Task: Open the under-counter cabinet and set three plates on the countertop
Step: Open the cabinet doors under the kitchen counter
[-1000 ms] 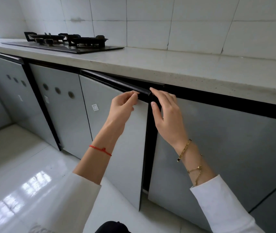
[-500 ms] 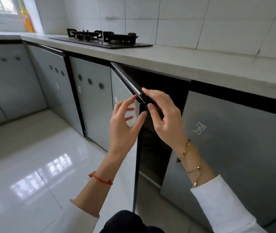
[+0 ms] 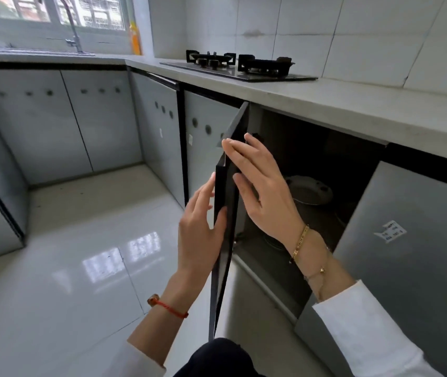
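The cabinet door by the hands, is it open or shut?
Open. The door stands swung out edge-on to the camera, with the dark inside showing behind it and a plate visible there. Both hands rest on its edge.

cabinet door (image 3: 223,213) swung wide, plates (image 3: 309,190) now revealed

Gas hob (image 3: 240,67) on pale countertop (image 3: 353,104)

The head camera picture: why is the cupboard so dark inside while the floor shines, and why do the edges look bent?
In the head view, window daylight glares off the glossy floor; the open cabinet sits in the countertop's shadow, so the plates show only dimly; the wide-angle lens bows straight edges; everything is slightly soft.
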Demonstrator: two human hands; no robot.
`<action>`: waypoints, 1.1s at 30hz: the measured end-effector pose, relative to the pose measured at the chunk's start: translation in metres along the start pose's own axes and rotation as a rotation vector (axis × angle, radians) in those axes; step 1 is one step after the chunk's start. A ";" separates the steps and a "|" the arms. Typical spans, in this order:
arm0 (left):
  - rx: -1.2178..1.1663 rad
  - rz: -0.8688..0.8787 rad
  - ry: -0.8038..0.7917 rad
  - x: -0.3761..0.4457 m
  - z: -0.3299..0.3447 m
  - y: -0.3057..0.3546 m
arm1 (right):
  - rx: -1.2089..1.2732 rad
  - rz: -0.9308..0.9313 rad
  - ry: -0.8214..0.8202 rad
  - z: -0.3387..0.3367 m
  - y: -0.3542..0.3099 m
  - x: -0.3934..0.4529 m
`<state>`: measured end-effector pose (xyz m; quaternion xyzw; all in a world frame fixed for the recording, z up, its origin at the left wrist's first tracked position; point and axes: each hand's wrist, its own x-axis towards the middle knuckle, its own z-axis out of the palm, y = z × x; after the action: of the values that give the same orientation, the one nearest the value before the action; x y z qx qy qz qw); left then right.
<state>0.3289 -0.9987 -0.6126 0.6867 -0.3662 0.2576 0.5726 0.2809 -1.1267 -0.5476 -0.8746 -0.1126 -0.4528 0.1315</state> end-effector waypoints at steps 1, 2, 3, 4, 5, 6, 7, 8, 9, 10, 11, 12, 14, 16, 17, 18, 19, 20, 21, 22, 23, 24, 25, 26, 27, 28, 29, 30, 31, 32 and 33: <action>0.008 0.001 0.019 0.002 -0.005 -0.005 | 0.005 -0.015 -0.009 0.006 -0.002 0.005; 0.018 0.002 0.036 0.004 -0.010 -0.010 | 0.015 -0.026 -0.018 0.013 -0.006 0.011; 0.033 -0.001 0.051 0.007 -0.016 -0.016 | 0.031 -0.032 -0.029 0.020 -0.009 0.017; 0.053 -0.007 0.064 0.010 -0.022 -0.023 | 0.048 -0.035 -0.042 0.028 -0.012 0.023; 0.074 -0.011 0.072 0.013 -0.028 -0.029 | 0.060 -0.039 -0.053 0.036 -0.015 0.029; 0.089 -0.015 0.075 0.017 -0.034 -0.036 | 0.060 -0.042 -0.064 0.045 -0.018 0.034; 0.101 -0.019 0.076 0.020 -0.040 -0.043 | 0.052 -0.047 -0.073 0.053 -0.020 0.039; 0.111 -0.023 0.075 0.024 -0.046 -0.049 | 0.040 -0.054 -0.082 0.062 -0.022 0.044; 0.124 -0.028 0.074 0.028 -0.051 -0.056 | 0.028 -0.064 -0.096 0.070 -0.024 0.049; 0.140 -0.035 0.073 0.033 -0.057 -0.062 | 0.014 -0.074 -0.115 0.079 -0.025 0.054; 0.157 -0.045 0.075 0.038 -0.062 -0.069 | -0.007 -0.082 -0.139 0.087 -0.027 0.058; 0.173 -0.057 0.077 0.043 -0.066 -0.075 | -0.035 -0.088 -0.162 0.095 -0.027 0.063; 0.204 -0.083 0.072 0.052 -0.072 -0.088 | -0.102 -0.093 -0.201 0.110 -0.027 0.073; 0.237 -0.111 0.053 0.060 -0.077 -0.102 | -0.180 -0.096 -0.236 0.124 -0.026 0.083; 0.255 -0.122 0.040 0.064 -0.079 -0.109 | -0.210 -0.097 -0.252 0.131 -0.026 0.088; 0.267 -0.130 0.028 0.068 -0.081 -0.116 | -0.229 -0.099 -0.266 0.137 -0.024 0.092; 0.273 -0.134 0.020 0.072 -0.083 -0.122 | -0.241 -0.101 -0.279 0.144 -0.023 0.097; 0.275 -0.135 0.015 0.076 -0.085 -0.129 | -0.252 -0.102 -0.291 0.150 -0.021 0.102; 0.276 -0.134 0.011 0.080 -0.087 -0.135 | -0.262 -0.102 -0.302 0.156 -0.021 0.107; 0.280 -0.133 0.007 0.084 -0.089 -0.141 | -0.272 -0.100 -0.309 0.162 -0.020 0.111; 0.288 -0.132 0.000 0.088 -0.091 -0.146 | -0.281 -0.100 -0.314 0.168 -0.019 0.116; 0.296 -0.135 -0.010 0.092 -0.093 -0.152 | -0.287 -0.098 -0.319 0.174 -0.019 0.121; 0.303 -0.143 -0.022 0.095 -0.094 -0.157 | -0.294 -0.093 -0.326 0.179 -0.019 0.125; 0.312 -0.153 -0.035 0.098 -0.096 -0.161 | -0.301 -0.086 -0.335 0.185 -0.018 0.129; 0.325 -0.162 -0.048 0.101 -0.097 -0.164 | -0.306 -0.076 -0.344 0.190 -0.018 0.133; 0.335 -0.169 -0.065 0.104 -0.099 -0.168 | -0.309 -0.062 -0.355 0.195 -0.018 0.137; 0.337 -0.174 -0.081 0.107 -0.100 -0.171 | -0.309 -0.047 -0.366 0.200 -0.018 0.141; 0.336 -0.177 -0.096 0.110 -0.102 -0.174 | -0.309 -0.032 -0.378 0.204 -0.018 0.145; 0.336 -0.178 -0.110 0.112 -0.103 -0.176 | -0.311 -0.019 -0.387 0.208 -0.019 0.149; 0.340 -0.180 -0.125 0.115 -0.105 -0.178 | -0.313 -0.009 -0.391 0.211 -0.020 0.152; 0.344 -0.183 -0.137 0.117 -0.106 -0.180 | -0.315 -0.002 -0.393 0.214 -0.021 0.154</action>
<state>0.5495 -0.9061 -0.6068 0.8208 -0.2910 0.2157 0.4417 0.5244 -1.0244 -0.5374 -0.9555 -0.0651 -0.2861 -0.0312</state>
